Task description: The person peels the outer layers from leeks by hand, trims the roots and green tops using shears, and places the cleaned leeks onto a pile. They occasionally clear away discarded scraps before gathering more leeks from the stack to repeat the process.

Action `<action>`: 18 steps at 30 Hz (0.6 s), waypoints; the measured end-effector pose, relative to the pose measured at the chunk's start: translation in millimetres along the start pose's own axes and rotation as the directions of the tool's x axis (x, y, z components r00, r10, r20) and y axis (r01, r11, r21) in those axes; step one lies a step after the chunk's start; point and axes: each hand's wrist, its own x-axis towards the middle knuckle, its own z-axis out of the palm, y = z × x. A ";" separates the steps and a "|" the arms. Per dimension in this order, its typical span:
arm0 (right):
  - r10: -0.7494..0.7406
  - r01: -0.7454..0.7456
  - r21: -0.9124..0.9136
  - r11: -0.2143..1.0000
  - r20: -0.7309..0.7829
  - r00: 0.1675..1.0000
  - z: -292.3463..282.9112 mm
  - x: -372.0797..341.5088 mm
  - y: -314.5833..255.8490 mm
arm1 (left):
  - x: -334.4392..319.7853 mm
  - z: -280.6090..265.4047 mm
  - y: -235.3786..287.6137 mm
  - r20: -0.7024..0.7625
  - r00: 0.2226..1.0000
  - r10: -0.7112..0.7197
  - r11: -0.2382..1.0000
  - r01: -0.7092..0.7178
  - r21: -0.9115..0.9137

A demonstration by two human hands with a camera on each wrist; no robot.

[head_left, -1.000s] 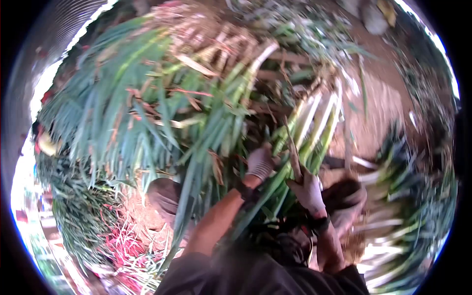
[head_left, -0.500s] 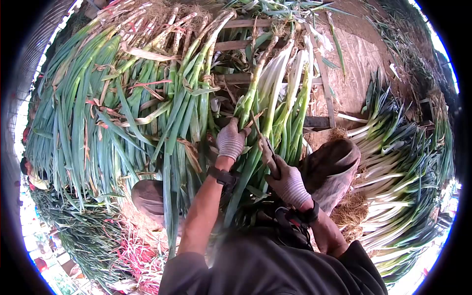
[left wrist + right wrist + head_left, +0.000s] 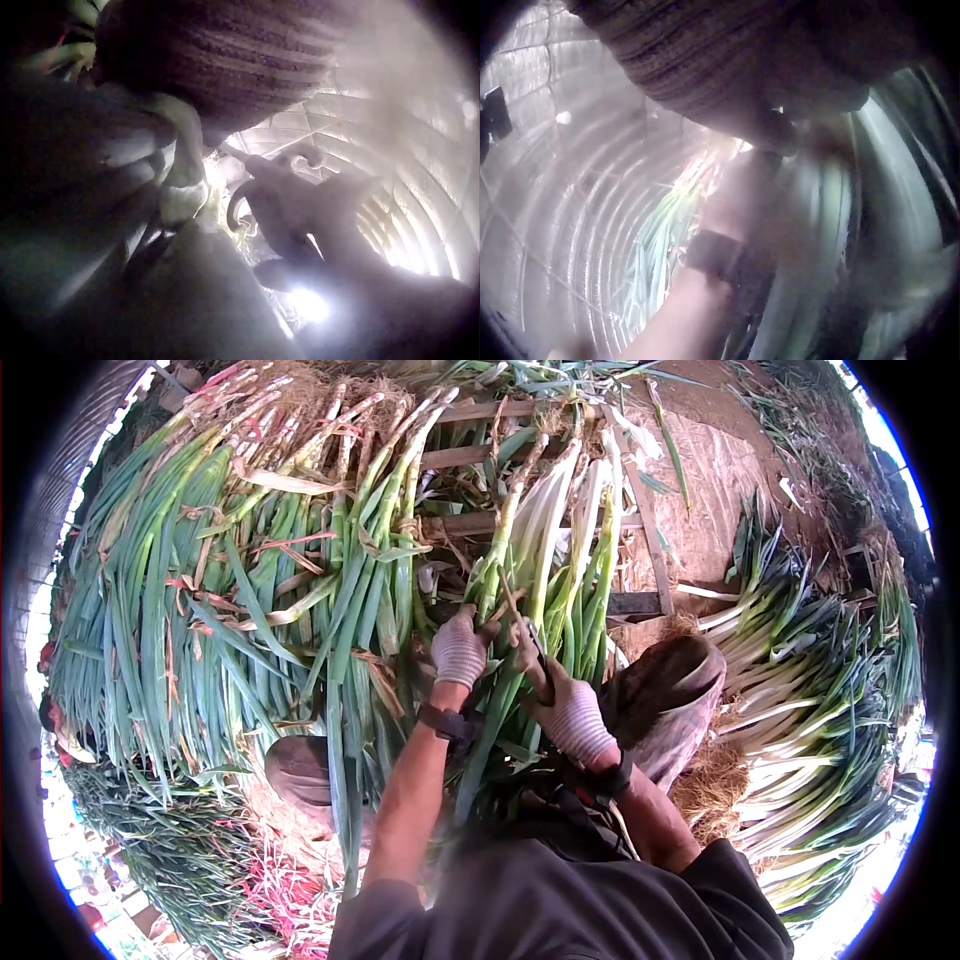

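In the head view, my left hand [image 3: 460,650], in a striped knit glove, grips a green onion [image 3: 497,560] low on its stalk. This onion has a brownish outer skin and its roots point away from me. Just to the right, my right hand [image 3: 575,720], gloved too, pinches a withered brown leaf strip [image 3: 525,640] with a narrow dark edge beside it. White-stemmed green onions [image 3: 570,530] lie beyond the right hand. The left wrist view shows the glove [image 3: 217,60] over blurred leaves; in the right wrist view the glove [image 3: 705,67] hides its fingertips.
A large heap of unpeeled green onions [image 3: 200,590] spreads to the left, across wooden slats [image 3: 460,525]. Rows of white-stemmed onions [image 3: 800,740] lie on the right. Red strings [image 3: 290,890] are scattered at lower left. A bent knee [image 3: 665,705] stands beside my right hand.
The head view has shifted and steadied. My right hand has moved slightly left and down, and the brown strip now leans toward the left hand's onion. The left hand keeps its grip.
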 end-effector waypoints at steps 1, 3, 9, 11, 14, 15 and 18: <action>-0.003 0.003 0.031 1.000 -0.008 1.000 1.7 -6.1 0.7 | -0.6 -0.7 0.7 0.002 1.000 0.002 1.000 -0.002 -0.016; 0.018 -0.019 0.034 0.999 0.008 1.000 2.9 -5.8 -3.3 | -1.2 0.2 2.9 0.001 1.000 0.007 1.000 -0.007 -0.005; -0.076 0.077 0.051 0.996 -0.031 0.997 6.5 17.0 -2.6 | 3.3 0.2 -3.1 -0.014 1.000 0.010 0.999 -0.009 0.037; -0.044 0.044 -0.012 0.999 -0.033 0.998 10.3 8.3 -0.5 | 1.4 -1.3 -2.1 -0.026 0.999 0.024 0.999 -0.024 0.026; -0.028 0.027 -0.020 0.999 -0.025 0.999 13.5 -4.8 -3.6 | 4.0 0.5 1.1 0.026 0.998 -0.064 0.997 0.062 0.053; -0.038 0.037 -0.009 0.999 -0.035 0.999 13.8 -3.9 -3.6 | 2.6 1.5 -0.6 0.005 1.000 -0.029 0.999 0.029 0.028; -0.021 0.021 -0.005 1.000 -0.049 0.999 11.5 17.8 -4.0 | 1.3 2.0 -0.7 -0.009 1.000 0.012 1.000 -0.012 0.027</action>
